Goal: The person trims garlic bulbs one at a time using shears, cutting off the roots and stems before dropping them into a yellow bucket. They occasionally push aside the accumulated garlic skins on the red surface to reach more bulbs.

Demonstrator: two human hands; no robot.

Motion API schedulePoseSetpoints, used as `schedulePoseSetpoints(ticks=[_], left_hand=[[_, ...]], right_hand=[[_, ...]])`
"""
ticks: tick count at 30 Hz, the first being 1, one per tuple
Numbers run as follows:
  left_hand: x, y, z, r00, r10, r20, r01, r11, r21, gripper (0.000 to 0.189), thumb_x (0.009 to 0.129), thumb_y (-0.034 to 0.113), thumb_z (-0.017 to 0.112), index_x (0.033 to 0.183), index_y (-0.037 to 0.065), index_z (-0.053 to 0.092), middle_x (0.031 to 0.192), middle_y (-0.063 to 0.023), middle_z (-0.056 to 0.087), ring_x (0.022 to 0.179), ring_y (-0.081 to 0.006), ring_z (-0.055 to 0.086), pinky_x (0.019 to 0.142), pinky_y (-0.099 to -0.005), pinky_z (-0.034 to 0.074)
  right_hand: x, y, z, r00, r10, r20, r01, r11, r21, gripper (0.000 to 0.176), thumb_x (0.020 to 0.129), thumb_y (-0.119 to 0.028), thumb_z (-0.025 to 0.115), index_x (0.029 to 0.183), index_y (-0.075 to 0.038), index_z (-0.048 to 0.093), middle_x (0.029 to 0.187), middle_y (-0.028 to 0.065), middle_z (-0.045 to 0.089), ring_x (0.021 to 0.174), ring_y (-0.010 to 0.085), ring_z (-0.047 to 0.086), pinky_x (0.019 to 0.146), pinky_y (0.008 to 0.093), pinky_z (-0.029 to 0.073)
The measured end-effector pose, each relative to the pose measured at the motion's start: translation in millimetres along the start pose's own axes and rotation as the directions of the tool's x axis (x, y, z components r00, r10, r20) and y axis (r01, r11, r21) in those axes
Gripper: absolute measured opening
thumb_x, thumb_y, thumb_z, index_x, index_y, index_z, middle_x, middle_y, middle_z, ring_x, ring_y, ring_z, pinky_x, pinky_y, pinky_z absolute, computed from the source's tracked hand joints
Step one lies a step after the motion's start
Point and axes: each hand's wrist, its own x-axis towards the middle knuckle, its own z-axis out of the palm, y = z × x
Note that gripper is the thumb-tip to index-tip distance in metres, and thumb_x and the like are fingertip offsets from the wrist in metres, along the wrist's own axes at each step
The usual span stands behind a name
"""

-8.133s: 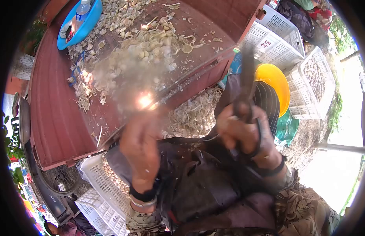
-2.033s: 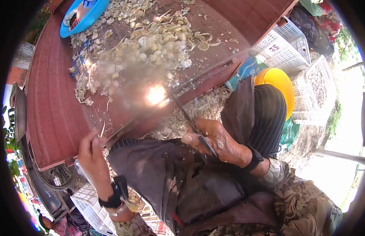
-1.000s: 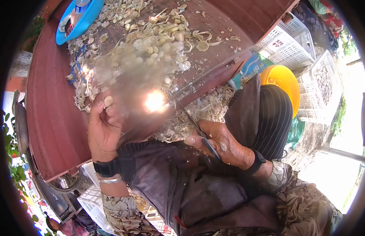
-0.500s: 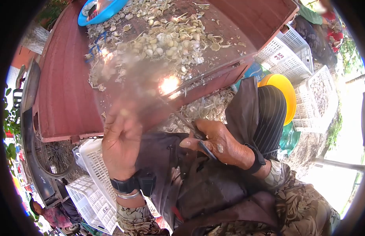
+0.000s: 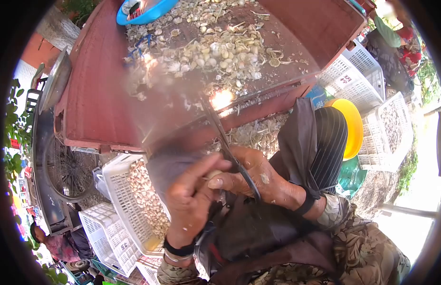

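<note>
My left hand is closed, its fingertips pinching a small pale round piece that looks like a garlic bulb. The thumb of my right hand meets it from the other side. My right fingers are wrapped round a long, narrow, dark metal blade, which slants up and away over the cart's near edge. Part of the blade and its grip is hidden by my hand. Both hands are above the dark apron on my lap.
A reddish metal cart bed holds scattered garlic and a blue basin. To the left stands a white crate of garlic bulbs. On the right are a yellow bowl and white crates. Other people sit farther off.
My left hand, earlier open and apart at the left, has moved right and closed on the pale piece beside my right thumb. The view has shifted, exposing the left crate's garlic.
</note>
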Motion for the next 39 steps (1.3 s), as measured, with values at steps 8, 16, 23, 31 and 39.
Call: schedulePoseSetpoints(ticks=[8,16,23,31,39], left_hand=[[-35,14,-15,0.914,0.067,-0.400,0.064,0.950,0.306,0.033,0.087,-0.004,0.051,0.118,0.000,0.060,0.106,-0.0095,0.065,0.077,-0.0108,0.060,0.069,-0.0225,0.047],[-58,10,-165,0.683,0.545,-0.487,0.196,0.506,0.840,0.024,0.089,0.001,0.052,0.111,-0.001,0.062,0.112,-0.0152,0.061,0.098,-0.0230,0.061,0.085,-0.0339,0.047],[117,150,-287,0.864,0.452,-0.221,0.031,0.391,0.920,0.031,0.095,0.018,0.052,0.117,-0.003,0.058,0.107,-0.0138,0.064,0.097,-0.0182,0.062,0.087,-0.0298,0.044],[228,109,-390,0.950,-0.166,-0.266,0.303,0.274,0.913,0.041,0.096,0.029,0.048,0.129,0.005,0.050,0.125,-0.0131,0.055,0.115,-0.0208,0.052,0.097,-0.0314,0.041],[246,104,-404,0.987,-0.154,-0.039,0.083,0.291,0.953,0.041,0.099,0.030,0.040,0.127,0.003,0.054,0.120,-0.0086,0.058,0.113,-0.0197,0.052,0.100,-0.0322,0.038]], right_hand=[[-58,-36,-60,0.906,-0.145,-0.398,0.208,0.971,0.121,0.015,0.085,-0.018,0.067,0.082,-0.004,0.061,0.061,-0.0032,0.053,0.052,0.0048,0.048,0.047,0.0209,0.036],[-163,-15,-301,0.449,-0.761,-0.468,-0.382,0.309,-0.871,0.023,0.089,-0.018,0.064,0.099,0.002,0.057,0.082,0.0069,0.059,0.075,0.0124,0.053,0.069,0.0287,0.044],[-94,-26,-206,0.468,-0.659,-0.589,-0.190,0.576,-0.795,0.027,0.087,-0.020,0.067,0.100,0.002,0.059,0.087,0.0094,0.066,0.081,0.0135,0.061,0.075,0.0293,0.048],[-76,-27,-170,0.572,-0.401,-0.716,-0.189,0.785,-0.590,0.024,0.084,-0.019,0.069,0.093,0.001,0.061,0.080,0.0042,0.065,0.074,0.0090,0.058,0.067,0.0234,0.045],[-52,-55,-153,0.634,-0.378,-0.675,-0.100,0.826,-0.555,0.023,0.085,-0.021,0.069,0.092,0.000,0.062,0.074,0.0020,0.063,0.070,0.0068,0.057,0.062,0.0213,0.043]])
